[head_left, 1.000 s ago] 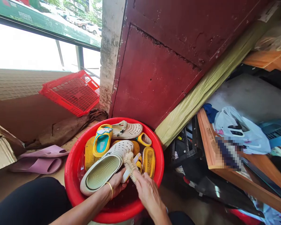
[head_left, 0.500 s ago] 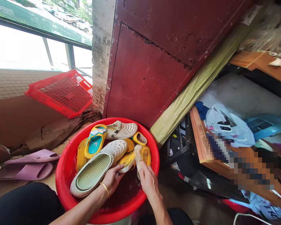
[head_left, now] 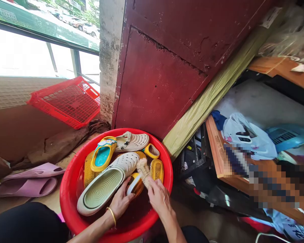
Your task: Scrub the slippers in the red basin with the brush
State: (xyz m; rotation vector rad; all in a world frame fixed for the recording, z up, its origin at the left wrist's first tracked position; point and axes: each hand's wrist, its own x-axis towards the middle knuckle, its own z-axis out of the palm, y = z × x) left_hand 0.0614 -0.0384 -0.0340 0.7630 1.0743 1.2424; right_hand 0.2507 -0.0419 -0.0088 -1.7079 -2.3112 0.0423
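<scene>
Over a red basin (head_left: 69, 184), my left hand (head_left: 121, 199) grips a small yellow slipper (head_left: 139, 187) with a white edge, tipped on its side. My right hand (head_left: 160, 197) is closed round the handle of a bristled scrub brush (head_left: 143, 168), whose head lies against the slipper's upper side. Just left of them rests a large beige clog (head_left: 103, 189) with a pale green insole. A second beige clog (head_left: 135, 142) lies at the basin's far side. Around these sit a yellow slipper with a teal inside (head_left: 103, 156) and other yellow footwear (head_left: 157, 169). Dark water covers the basin's bottom.
Pink slippers (head_left: 32, 179) lie on the floor at left. A red plastic crate (head_left: 73, 104) leans behind them. Beyond the basin stands a dark red door (head_left: 157, 81). At right, a wooden shelf (head_left: 215, 148) holds a white plastic bag (head_left: 248, 138).
The small slipper has been turned more onto its side by my left hand. My right hand has brought the brush left and down onto it.
</scene>
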